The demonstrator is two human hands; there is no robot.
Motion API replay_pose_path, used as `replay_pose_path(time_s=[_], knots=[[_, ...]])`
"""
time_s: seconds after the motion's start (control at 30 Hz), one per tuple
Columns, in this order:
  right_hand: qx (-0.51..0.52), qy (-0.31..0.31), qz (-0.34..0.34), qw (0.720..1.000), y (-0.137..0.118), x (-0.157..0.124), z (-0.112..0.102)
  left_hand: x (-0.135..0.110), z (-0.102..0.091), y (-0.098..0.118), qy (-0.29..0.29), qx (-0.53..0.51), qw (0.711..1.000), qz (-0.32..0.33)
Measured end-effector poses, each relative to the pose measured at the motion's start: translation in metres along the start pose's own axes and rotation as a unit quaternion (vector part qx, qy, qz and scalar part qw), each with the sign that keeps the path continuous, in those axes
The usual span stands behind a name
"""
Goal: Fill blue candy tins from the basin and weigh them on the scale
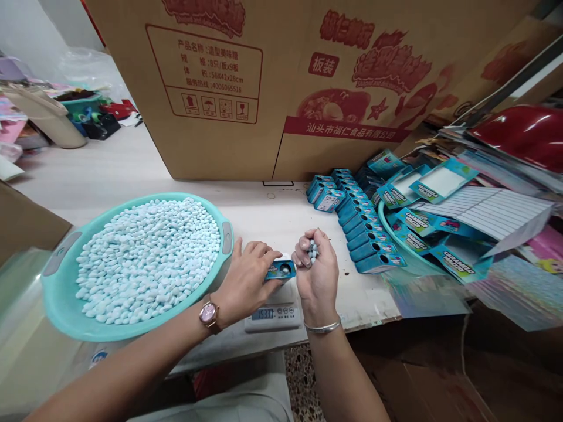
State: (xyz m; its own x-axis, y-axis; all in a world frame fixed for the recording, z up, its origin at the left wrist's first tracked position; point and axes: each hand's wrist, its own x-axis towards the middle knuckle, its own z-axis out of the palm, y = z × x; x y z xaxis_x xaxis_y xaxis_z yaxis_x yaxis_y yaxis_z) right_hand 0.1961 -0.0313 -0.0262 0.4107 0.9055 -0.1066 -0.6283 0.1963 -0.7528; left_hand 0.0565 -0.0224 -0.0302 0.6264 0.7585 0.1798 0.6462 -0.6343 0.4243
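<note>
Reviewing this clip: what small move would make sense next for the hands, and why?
Probably feeding some candies from the right hand into the small blue box: the right hand cups loose candies close beside it, and the left hand grips the box with its round opening showing.

1 view: your head camera looks forward and down from above, near your left hand [248, 274] and right hand [320, 272], the printed cardboard carton [220, 138] standing farther off.
</note>
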Motion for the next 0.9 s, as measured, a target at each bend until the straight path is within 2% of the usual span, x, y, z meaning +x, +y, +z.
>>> replay_pose_path(time_s=[0.1, 0.2, 0.37, 0.5, 0.57, 0.67, 0.77, 0.9], knots=[[0.036, 0.003, 0.017, 0.999, -0.006, 0.003, -0.002, -0.001, -0.001, -0.001, -0.001, 0.000, 1.000, -0.001], [0.096, 0.008, 0.032, 0.995, -0.020, 0.005, -0.016, -0.005, -0.007, -0.004, -0.001, 0.005, 1.000, 0.003], [0.149, 0.059, 0.011, 0.987, -0.039, -0.004, -0.075, -0.013, -0.031, -0.015, 0.013, 0.020, 1.000, 0.010], [0.175, 0.112, 0.023, 0.978, -0.034, -0.023, -0.123, -0.016, -0.047, -0.020, 0.016, 0.026, 0.999, 0.012], [0.188, 0.133, 0.037, 0.973, -0.027, -0.031, -0.138, -0.012, -0.051, -0.017, 0.005, 0.025, 0.999, 0.019], [0.204, 0.136, 0.052, 0.968, -0.019, -0.037, -0.146, 0.002, -0.051, -0.007, -0.017, 0.037, 0.998, 0.039], [0.196, 0.114, 0.056, 0.972, -0.015, -0.035, -0.142, 0.021, -0.039, 0.005, -0.073, 0.041, 0.995, 0.057], [0.180, 0.104, 0.053, 0.977, -0.012, -0.031, -0.139, 0.050, -0.013, 0.011, -0.225, 0.022, 0.974, 0.029]])
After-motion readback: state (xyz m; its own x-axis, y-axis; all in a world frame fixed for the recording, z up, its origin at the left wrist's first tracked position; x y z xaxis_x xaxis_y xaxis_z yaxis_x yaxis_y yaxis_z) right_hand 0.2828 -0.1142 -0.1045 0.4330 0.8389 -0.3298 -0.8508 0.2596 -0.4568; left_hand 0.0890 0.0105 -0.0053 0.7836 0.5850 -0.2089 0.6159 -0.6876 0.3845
